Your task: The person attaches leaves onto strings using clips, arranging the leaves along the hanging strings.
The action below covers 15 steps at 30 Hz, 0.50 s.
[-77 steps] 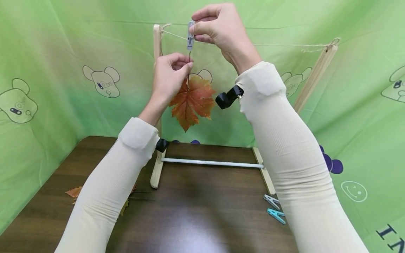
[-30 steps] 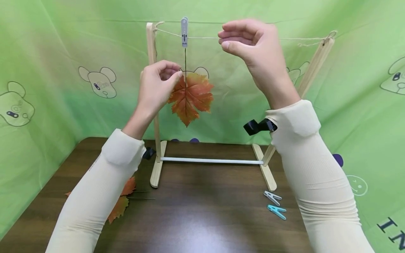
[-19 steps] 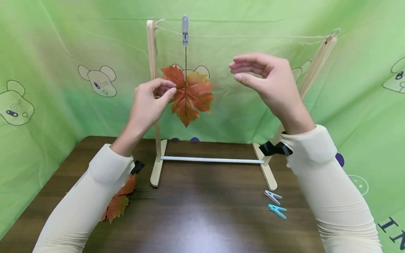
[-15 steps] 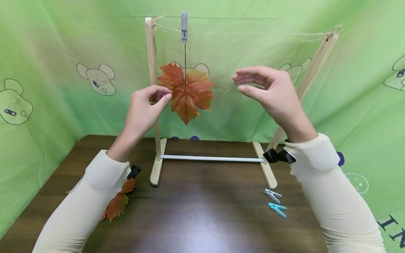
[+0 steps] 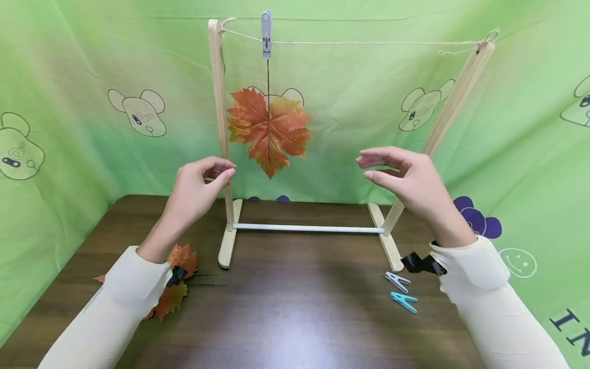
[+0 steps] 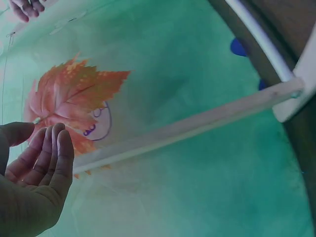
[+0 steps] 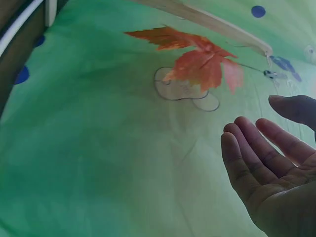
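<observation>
An orange-red maple leaf (image 5: 269, 130) hangs by its dark stem from a grey clothespin (image 5: 267, 33), which is clipped on the string (image 5: 350, 43) near its left end. My left hand (image 5: 195, 187) is in the air in front of the left post, below and left of the leaf, holding nothing. Its thumb and fingers are loosely bent, apart from the leaf. To the right of the leaf, my right hand (image 5: 410, 179) hovers with relaxed fingers and nothing in it. The right wrist view shows that hand (image 7: 276, 173) with a gap between thumb and fingers.
The string runs between two wooden posts (image 5: 218, 102), joined low down by a white rod (image 5: 309, 228). More leaves (image 5: 170, 300) lie on the brown table (image 5: 286, 307) at left, partly behind my left sleeve. A grey clothespin (image 5: 397, 282) and a turquoise one (image 5: 403, 302) lie at right.
My right hand has let go of the grey clothespin, now on the string, and moved down and right. My left hand has released the leaf's stem and lowered to the left.
</observation>
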{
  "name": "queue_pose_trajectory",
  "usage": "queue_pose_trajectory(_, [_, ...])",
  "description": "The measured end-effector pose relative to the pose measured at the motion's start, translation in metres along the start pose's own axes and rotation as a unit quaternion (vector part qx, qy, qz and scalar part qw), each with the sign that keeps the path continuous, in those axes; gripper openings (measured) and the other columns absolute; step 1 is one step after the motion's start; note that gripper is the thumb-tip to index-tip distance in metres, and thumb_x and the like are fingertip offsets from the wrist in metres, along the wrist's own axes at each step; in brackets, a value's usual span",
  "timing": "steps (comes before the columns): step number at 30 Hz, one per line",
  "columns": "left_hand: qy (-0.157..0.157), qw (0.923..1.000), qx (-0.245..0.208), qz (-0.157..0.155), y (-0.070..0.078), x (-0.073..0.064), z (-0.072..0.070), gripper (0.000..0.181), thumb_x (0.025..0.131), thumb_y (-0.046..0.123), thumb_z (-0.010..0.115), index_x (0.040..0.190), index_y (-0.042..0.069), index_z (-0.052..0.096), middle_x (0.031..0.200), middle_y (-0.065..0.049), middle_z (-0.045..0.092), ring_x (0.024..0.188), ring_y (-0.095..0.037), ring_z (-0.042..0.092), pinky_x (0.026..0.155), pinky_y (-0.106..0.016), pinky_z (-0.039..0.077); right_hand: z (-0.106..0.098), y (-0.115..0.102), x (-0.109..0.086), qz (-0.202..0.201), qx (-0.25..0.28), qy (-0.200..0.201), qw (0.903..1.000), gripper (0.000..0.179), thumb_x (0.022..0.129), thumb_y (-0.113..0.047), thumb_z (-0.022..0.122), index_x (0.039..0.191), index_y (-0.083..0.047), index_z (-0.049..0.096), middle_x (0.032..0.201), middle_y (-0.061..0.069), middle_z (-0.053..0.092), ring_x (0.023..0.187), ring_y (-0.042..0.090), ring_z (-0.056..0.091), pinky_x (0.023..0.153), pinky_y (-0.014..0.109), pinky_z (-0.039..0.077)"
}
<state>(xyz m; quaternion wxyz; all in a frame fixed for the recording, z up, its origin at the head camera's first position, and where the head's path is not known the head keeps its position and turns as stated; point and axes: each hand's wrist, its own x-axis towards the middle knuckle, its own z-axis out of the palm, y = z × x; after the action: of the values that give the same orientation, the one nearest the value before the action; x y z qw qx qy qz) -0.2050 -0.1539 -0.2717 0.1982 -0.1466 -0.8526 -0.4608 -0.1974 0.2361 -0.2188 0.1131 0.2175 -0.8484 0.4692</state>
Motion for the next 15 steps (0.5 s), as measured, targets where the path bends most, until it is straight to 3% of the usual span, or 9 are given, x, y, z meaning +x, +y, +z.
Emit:
queue_pose_trajectory(7, [-0.020,0.9992,0.019,-0.030,-0.024,-0.024,-0.002,0.021,0.104,0.023,0.066,0.114,0.008,0.078,0.098,-0.010,0.078,0.083,-0.015,0.068,0.071,-0.020,0.051,-0.009,0.025,-0.024,0.035,-0.007,-0.028,0.9990,0.035,0.101,-0.011,0.070,0.136,-0.012,0.068,0.117,-0.019,0.075,0.106,-0.001,0.073,0.092,0.012,0.054])
queue_pose_trajectory(15, [-0.044,0.9963,0.042,-0.061,-0.045,-0.045,-0.011,0.018,0.105,0.020,0.065,0.115,0.012,0.078,0.105,-0.007,0.079,0.089,-0.023,0.072,0.071,-0.020,0.052,-0.014,0.053,-0.048,0.043,-0.048,-0.033,0.9974,0.033,0.100,-0.009,0.070,0.134,-0.011,0.069,0.114,-0.025,0.074,0.103,-0.006,0.071,0.087,0.007,0.051])
